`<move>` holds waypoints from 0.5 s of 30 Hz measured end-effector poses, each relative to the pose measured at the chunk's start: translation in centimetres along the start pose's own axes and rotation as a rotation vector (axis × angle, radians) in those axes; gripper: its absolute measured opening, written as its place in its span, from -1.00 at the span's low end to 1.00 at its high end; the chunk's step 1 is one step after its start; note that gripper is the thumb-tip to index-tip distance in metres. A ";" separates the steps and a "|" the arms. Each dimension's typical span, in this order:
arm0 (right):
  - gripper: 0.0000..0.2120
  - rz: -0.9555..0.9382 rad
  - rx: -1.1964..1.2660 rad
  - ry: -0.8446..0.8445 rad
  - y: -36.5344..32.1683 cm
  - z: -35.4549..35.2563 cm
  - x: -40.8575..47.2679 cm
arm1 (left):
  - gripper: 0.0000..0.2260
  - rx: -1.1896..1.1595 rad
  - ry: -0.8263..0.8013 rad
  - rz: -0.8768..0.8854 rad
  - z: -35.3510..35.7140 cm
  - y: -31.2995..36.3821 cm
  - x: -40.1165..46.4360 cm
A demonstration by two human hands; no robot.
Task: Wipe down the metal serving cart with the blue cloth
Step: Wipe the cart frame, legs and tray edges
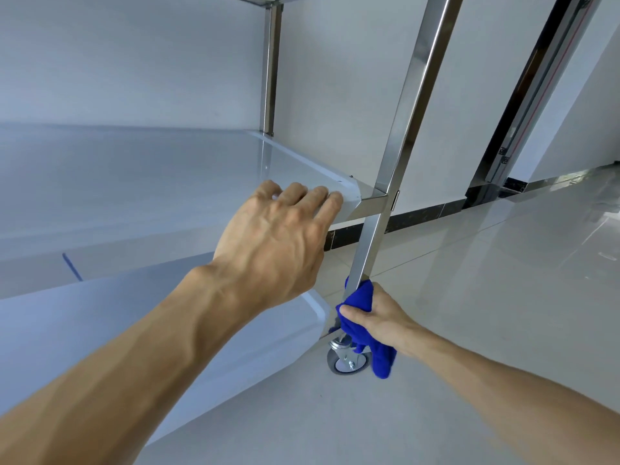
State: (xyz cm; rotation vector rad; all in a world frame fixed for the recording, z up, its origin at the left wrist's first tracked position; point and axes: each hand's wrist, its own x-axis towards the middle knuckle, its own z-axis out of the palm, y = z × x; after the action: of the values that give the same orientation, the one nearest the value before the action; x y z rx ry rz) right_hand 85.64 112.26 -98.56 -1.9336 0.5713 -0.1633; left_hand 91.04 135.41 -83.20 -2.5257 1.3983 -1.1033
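Head view: left hand lies flat and open on the middle shelf edge, steadying the cart. Right hand grips the cloth, wrapped round the front leg just above the caster. Best practice: keep the wrap snug, stroke along the full leg, brace firmly so the caster doesn't roll.

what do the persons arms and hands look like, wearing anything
Both forearms are bare up to the frame's edge: no sleeves in view. The left hand and right hand carry no gloves, rings, watch or wristband. Veins and tendons stand out on the left one.
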 end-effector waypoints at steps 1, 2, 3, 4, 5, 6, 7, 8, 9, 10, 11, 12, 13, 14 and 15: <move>-0.67 -0.038 -0.020 -0.013 -0.6 -1.1 -0.5 | -0.56 0.001 -0.008 0.007 -0.1 -0.1 0.0; -0.71 -0.083 -0.031 -0.011 -1.3 -2.1 -1.0 | -0.56 0.001 -0.014 0.012 -0.2 -0.2 0.0; -0.73 -0.127 -0.006 0.005 -2.1 -3.2 -1.5 | -0.56 0.002 -0.019 0.014 -0.3 -0.2 0.0; -0.73 -0.168 0.056 0.033 -3.1 -4.2 -1.8 | -0.56 0.003 -0.023 0.015 -0.3 -0.3 0.0; -0.74 -0.206 0.139 0.065 -4.2 -5.3 -2.1 | -0.56 0.002 -0.028 0.014 -0.3 -0.2 0.0; -0.74 -0.246 0.221 0.091 -5.5 -6.4 -2.3 | -0.57 -0.003 -0.033 0.013 -0.3 -0.2 0.0; -0.74 -0.285 0.301 0.110 -7.1 -7.4 -2.5 | -0.58 -0.008 -0.034 0.013 -0.2 -0.1 0.0; -0.73 -0.324 0.383 0.128 -8.7 -8.3 -2.6 | -0.59 -0.016 -0.029 0.013 -0.2 -0.1 0.0; -0.71 -0.363 0.457 0.144 -10.6 -9.2 -2.8 | -0.59 -0.024 -0.019 0.014 -0.1 -0.1 0.0; -0.69 -0.402 0.516 0.161 -12.5 -10.0 -3.0 | -0.59 -0.033 -0.005 0.018 -0.1 -0.2 0.0; -0.68 -0.441 0.560 0.175 -14.5 -10.6 -3.2 | -0.60 -0.039 0.014 0.021 0.0 -0.2 -0.1; -0.67 -0.481 0.595 0.186 -16.4 -11.1 -3.2 | -0.60 -0.043 0.037 0.023 0.0 -0.2 -0.2; -0.67 -0.519 0.614 0.195 -18.2 -11.5 -3.2 | -0.60 -0.047 0.060 0.025 0.1 -0.2 -0.4; -0.67 -0.553 0.611 0.205 -20.0 -11.7 -3.2 | -0.59 -0.051 0.078 0.027 0.2 -0.2 -0.5; -0.68 -0.581 0.589 0.216 -21.6 -11.7 -3.1 | -0.57 -0.059 0.089 0.029 0.3 -0.1 -0.6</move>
State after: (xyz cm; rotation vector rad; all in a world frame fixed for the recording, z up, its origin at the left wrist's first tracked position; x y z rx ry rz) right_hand 85.43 110.97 -73.83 -1.4564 0.0578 -0.8231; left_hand 91.04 135.87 -83.72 -2.5161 1.5056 -1.2010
